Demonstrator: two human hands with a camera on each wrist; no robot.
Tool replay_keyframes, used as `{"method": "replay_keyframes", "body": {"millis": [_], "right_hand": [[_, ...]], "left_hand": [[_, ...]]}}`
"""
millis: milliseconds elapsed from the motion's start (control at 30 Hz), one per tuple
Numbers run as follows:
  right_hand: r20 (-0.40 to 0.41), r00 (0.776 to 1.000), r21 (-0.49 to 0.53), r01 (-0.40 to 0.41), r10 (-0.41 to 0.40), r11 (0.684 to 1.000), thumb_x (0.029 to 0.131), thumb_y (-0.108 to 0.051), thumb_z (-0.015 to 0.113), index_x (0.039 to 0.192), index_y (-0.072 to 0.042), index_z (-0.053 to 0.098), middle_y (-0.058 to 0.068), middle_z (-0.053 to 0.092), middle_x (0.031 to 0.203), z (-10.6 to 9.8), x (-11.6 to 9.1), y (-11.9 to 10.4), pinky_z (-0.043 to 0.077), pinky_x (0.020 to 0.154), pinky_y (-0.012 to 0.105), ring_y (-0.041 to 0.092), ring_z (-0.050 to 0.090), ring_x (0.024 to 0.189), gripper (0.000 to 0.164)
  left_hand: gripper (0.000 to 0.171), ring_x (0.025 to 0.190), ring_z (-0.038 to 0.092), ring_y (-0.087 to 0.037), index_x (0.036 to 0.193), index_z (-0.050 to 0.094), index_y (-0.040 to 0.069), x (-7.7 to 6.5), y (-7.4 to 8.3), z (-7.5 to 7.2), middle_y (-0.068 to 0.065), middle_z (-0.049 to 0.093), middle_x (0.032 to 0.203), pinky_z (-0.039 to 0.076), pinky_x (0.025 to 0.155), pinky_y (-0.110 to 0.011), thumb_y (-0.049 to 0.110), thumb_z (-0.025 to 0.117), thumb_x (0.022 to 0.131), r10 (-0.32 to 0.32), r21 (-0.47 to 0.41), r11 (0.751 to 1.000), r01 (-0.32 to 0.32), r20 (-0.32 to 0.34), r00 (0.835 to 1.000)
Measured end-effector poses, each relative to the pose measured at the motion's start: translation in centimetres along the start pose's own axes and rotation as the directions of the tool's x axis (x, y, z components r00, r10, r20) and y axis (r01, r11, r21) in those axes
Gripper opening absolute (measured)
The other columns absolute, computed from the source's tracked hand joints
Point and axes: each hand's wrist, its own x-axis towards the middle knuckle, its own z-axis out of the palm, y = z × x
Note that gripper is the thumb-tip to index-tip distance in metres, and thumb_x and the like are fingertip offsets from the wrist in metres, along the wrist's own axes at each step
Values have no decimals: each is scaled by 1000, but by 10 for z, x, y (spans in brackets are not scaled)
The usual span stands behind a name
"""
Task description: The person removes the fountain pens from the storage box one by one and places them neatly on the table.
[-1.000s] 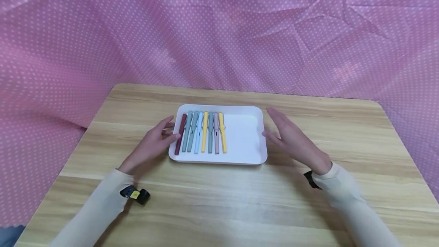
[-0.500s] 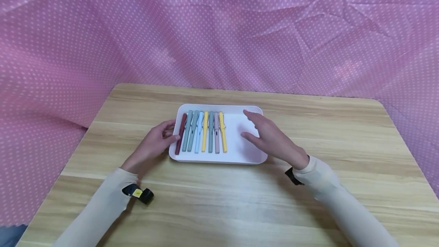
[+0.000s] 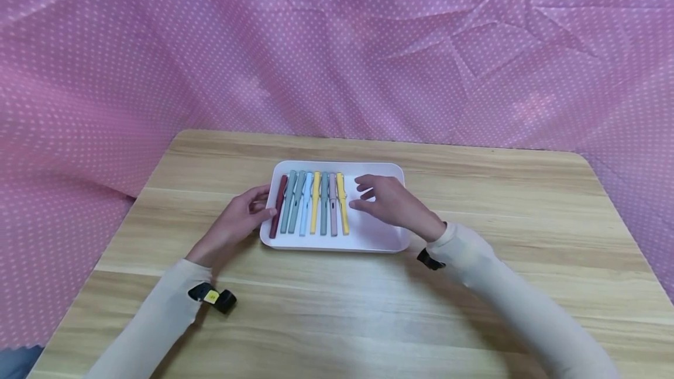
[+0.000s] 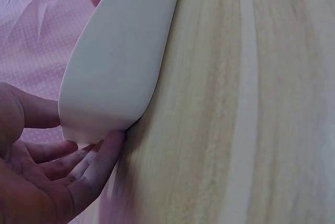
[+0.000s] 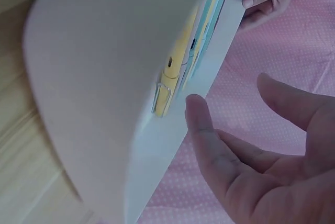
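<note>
Pale-dotted pink cloth (image 3: 337, 45) spans the top; mid-frame, a white tray (image 3: 376, 240) holds dark red, grey-green, light blue, yellow and mauve pens (image 3: 315, 203).

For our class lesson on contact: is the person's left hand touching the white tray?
Touching. The left wrist view shows the left hand with fingertips against the outer wall of the white tray.

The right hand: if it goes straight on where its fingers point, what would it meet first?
Probably the slim yellow pen, rightmost in the rectangular white tray, though the height of the right hand is unclear.
</note>
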Motion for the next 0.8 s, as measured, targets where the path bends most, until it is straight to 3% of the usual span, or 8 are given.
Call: {"method": "replay_keyframes", "body": {"millis": [133, 367, 633, 800], "right_hand": [[44, 997, 2, -66, 66, 998, 89, -29, 67, 131, 0, 52, 12, 63, 118, 0, 10, -5, 52, 84, 34, 23, 62, 103, 54], [121, 978, 47, -179, 173, 983, 89, -30, 67, 130, -2, 54, 9, 63, 110, 0, 23, -11, 54, 71, 29, 16, 64, 77, 52], [203, 948, 61, -263, 246, 963, 87, -30, 69, 113, -1, 63, 8, 65, 99, 8, 30, -4, 55, 69, 29, 19, 66, 76, 39], [206, 943, 56, -279, 262, 959, 85, -30, 72, 104, -2, 64, 7, 65, 90, 19, 32, -1, 56, 64, 28, 18, 66, 71, 35]], "left_hand": [[61, 122, 48, -28, 148, 30, 9, -1, -1, -1, -15, 49, 135, 42, 101, -43, 17, 59, 94, 8, -18, 1000, -8, 8, 1000], [62, 123, 48, -29, 148, 29, 10, -2, -2, -2, -14, 49, 135, 40, 102, -44, 19, 59, 94, 24, -21, 1000, -23, 20, 1000], [62, 123, 48, -28, 148, 29, 10, -2, -3, -3, -14, 50, 135, 40, 102, -43, 19, 59, 95, 27, -33, 999, -26, 32, 999], [62, 122, 49, -28, 148, 29, 10, -1, -3, -3, -14, 51, 134, 40, 102, -43, 19, 59, 94, 28, -35, 999, -27, 34, 999]]}}
